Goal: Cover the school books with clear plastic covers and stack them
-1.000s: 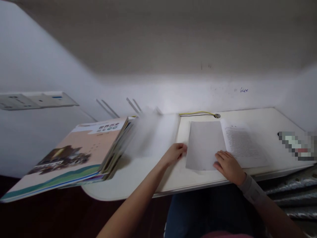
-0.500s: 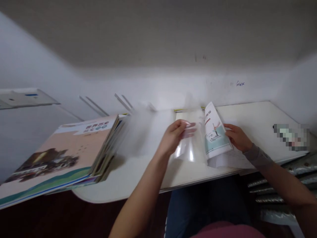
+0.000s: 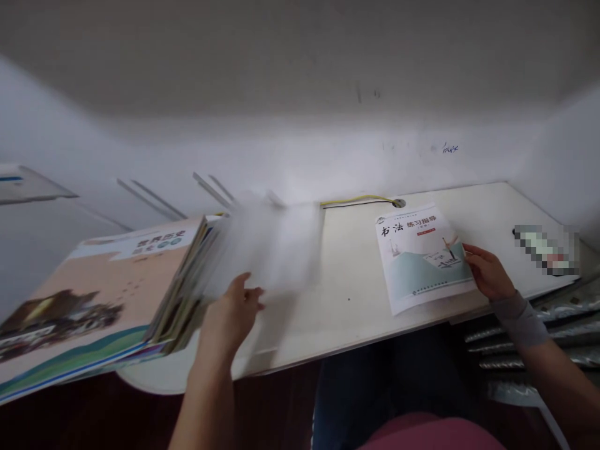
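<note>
My left hand (image 3: 232, 315) is at the right side of a tall stack of textbooks (image 3: 107, 287), whose top book reads "World History". A motion-blurred clear plastic sheet (image 3: 267, 250) spreads up from its fingers and seems held there, though the blur hides the grip. A calligraphy practice booklet (image 3: 422, 256) lies flat on the white desk (image 3: 347, 325), with a pale green and white cover. My right hand (image 3: 487, 272) rests at the booklet's right edge, fingers touching it and not closed around it.
A yellow cable (image 3: 356, 200) runs into a grommet hole (image 3: 399, 203) at the desk's back. A pixelated object (image 3: 546, 250) lies at the right end. Silver quilted material (image 3: 529, 350) hangs below the desk's right edge, and the stack overhangs the desk's left end.
The booklet has gone from upright in my hands to flat on the desk, with the white pages beneath it gone. My left hand has moved left toward the stack, and the clear sheet with it.
</note>
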The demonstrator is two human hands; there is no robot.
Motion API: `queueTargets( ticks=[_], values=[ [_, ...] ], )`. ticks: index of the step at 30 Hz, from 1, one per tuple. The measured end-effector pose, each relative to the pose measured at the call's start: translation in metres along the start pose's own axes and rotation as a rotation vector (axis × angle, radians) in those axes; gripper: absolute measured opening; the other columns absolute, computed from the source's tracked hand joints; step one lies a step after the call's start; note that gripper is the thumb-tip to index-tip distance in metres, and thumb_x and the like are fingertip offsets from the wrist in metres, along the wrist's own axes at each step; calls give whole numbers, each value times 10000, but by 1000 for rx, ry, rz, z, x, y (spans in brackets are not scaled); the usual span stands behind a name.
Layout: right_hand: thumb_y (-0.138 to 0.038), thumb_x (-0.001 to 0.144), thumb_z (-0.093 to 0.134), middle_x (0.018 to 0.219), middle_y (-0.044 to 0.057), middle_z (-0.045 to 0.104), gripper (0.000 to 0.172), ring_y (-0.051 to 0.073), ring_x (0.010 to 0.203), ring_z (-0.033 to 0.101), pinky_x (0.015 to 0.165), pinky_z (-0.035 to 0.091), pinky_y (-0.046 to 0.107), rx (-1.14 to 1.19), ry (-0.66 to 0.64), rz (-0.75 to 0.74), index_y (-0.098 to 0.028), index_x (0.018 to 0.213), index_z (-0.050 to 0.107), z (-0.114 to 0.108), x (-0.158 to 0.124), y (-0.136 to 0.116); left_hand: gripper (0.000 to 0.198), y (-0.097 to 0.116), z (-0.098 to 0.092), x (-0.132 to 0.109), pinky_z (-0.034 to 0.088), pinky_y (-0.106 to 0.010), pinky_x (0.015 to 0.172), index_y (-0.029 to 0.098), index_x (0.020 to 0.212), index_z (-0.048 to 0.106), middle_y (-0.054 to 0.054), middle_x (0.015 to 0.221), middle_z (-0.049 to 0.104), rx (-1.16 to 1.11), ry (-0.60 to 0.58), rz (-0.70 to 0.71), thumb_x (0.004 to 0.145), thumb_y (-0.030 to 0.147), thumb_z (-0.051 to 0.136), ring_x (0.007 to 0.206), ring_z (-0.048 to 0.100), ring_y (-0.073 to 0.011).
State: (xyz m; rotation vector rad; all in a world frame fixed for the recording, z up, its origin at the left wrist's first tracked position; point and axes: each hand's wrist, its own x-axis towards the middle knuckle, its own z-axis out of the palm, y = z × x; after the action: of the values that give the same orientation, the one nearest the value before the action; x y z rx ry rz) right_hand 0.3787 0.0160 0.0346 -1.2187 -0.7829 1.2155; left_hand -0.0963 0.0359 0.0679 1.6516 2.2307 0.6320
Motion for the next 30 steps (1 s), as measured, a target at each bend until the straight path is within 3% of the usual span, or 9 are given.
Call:
queueTargets(
  ticks=[2, 4, 8, 12, 15, 18, 24, 27, 30],
  values=[
    [-234, 633, 676, 834, 9, 728, 344, 165, 732, 654, 650, 510, 283, 7, 7, -2, -192, 975, 684, 1, -2, 0, 538, 14, 4, -8, 369, -584, 952, 92, 1319, 398, -252, 1245, 541, 175, 192, 159, 807, 224, 497, 1174, 490, -402],
    [-233, 635, 676, 839, 4, 728, 348, 158, 737, 653, 653, 508, 275, 26, -9, -1, -203, 982, 684, 7, -5, -4, 569, 38, 17, -23, 287, -563, 1036, 101, 1372, 334, -245, 1428, 337, 136, 287, 398, 845, 264, 471, 1321, 309, -386],
    [-244, 645, 671, 867, 2, 727, 383, 162, 755, 656, 688, 512, 295, 46, -82, -48, -212, 1027, 671, 38, -11, -13, 816, 97, 59, -67, 291, -493, 1071, 244, 1464, 53, -153, 1538, 98, -120, -142, 848, 834, 463, 523, 1390, 189, -303],
    [-277, 664, 672, 936, 21, 722, 401, 193, 860, 656, 769, 517, 332, 73, -232, -82, -210, 1060, 663, 75, -16, -14, 832, 142, 93, -93, 177, -571, 1089, 231, 1471, 28, -153, 1542, 61, -80, -232, 1069, 838, 415, 535, 1405, 16, -333],
    [-383, 782, 588, 1017, 58, 706, 387, 216, 959, 639, 838, 510, 376, -5, -347, -94, -209, 1123, 640, 75, -18, -5, 646, 153, 111, -95, 162, -576, 1089, 202, 1463, 146, -146, 1531, 142, -10, -237, 1044, 885, 244, 432, 1406, 35, -317],
    [-450, 909, 377, 1148, 92, 655, 438, 223, 1081, 592, 936, 460, 439, -324, -448, -199, -199, 1191, 600, 49, -21, 13, 550, 151, 131, -95, 186, -577, 1082, 175, 1445, 217, -164, 1494, 257, -25, -289, 947, 913, 229, 349, 1398, 143, -296],
    [-235, 904, 427, 1319, 123, 530, 297, 235, 1301, 384, 1059, 317, 491, -1268, -535, -747, -178, 1096, 647, 14, -36, 48, 501, 139, 146, -98, 213, -486, 1107, 182, 1426, 271, -134, 1438, 387, -253, -433, 835, 957, 346, 210, 1355, 303, -207],
    [-292, 873, 525, 1242, 113, 590, 215, 258, 1274, 410, 1069, 281, 511, -1433, -567, -823, -190, 981, 680, 27, -41, 52, 536, 118, 132, -89, 185, -507, 1108, 203, 1435, 262, -126, 1473, 326, -210, -311, 781, 937, 399, 286, 1386, 221, -242],
    [-438, 824, 588, 1171, 107, 630, 319, 274, 1204, 474, 1057, 290, 498, -1463, -703, -812, -200, 1021, 666, 45, -43, 52, 571, 82, 119, -78, 170, -561, 1088, 201, 1427, 290, -152, 1486, 283, -85, -109, 578, 915, 451, 327, 1393, 171, -298]
  ],
)
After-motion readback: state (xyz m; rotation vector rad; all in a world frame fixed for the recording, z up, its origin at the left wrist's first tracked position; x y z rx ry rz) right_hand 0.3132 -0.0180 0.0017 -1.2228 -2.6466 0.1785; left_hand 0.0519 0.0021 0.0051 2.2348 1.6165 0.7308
